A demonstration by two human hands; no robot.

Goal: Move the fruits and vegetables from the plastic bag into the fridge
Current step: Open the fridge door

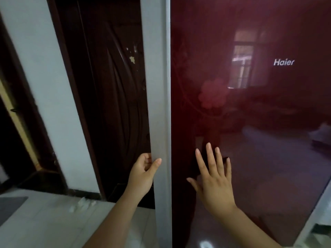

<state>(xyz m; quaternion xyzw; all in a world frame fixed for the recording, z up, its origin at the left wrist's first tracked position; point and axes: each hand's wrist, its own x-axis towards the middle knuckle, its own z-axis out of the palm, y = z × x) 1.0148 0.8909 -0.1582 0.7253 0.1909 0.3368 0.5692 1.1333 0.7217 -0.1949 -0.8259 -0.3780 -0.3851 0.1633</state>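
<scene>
Dark wooden door (111, 86) behind, red fridge (259, 113) up close — left hand (143, 173) with fingers (158, 161) curled round its grey edge (157, 104), right hand (213, 181) flat on the glass (268, 167) just beside them, bag unseen — that grip could slip if the right pushes back.

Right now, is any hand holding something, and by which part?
The left hand grips the fridge door by its grey side edge; the right hand holds nothing.

Bare left hand (143, 173) and right hand (213, 183), bare forearms (114, 221), slender fingers (210, 158).
</scene>
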